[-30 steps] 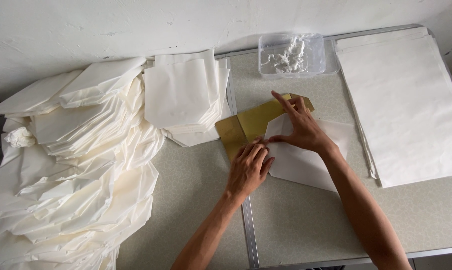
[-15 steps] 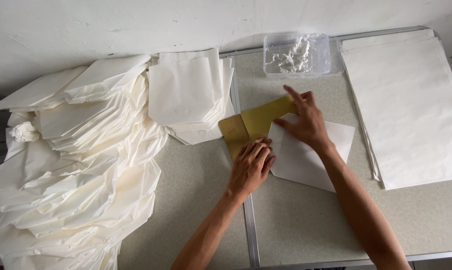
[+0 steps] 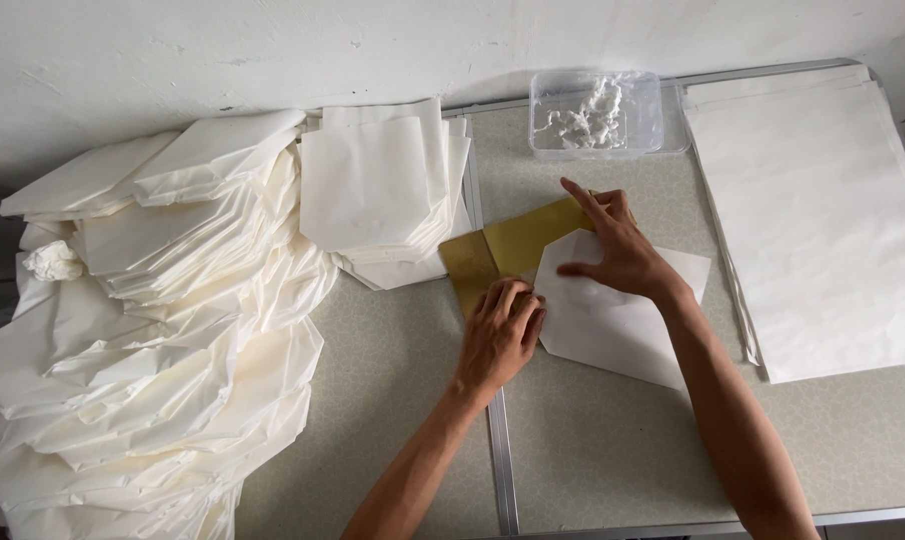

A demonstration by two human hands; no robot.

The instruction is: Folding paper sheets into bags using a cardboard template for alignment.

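Observation:
A white paper sheet (image 3: 612, 325) lies partly folded on the table over a tan cardboard piece (image 3: 517, 243). My left hand (image 3: 499, 337) presses flat on the sheet's left folded edge, fingers together. My right hand (image 3: 617, 245) rests on the sheet's upper part, with the index finger stretched toward the top left and the thumb on the folded corner. Neither hand grips anything; both press the paper down.
A big heap of finished white paper bags (image 3: 152, 340) fills the left side, with a smaller stack (image 3: 382, 190) beside it. A clear plastic tub (image 3: 597, 112) with white paste stands at the back. A stack of flat white sheets (image 3: 822, 210) lies at right.
My right hand has slid from the tan piece's top edge down onto the white sheet, folding its corner. The left hand stays pressing in place.

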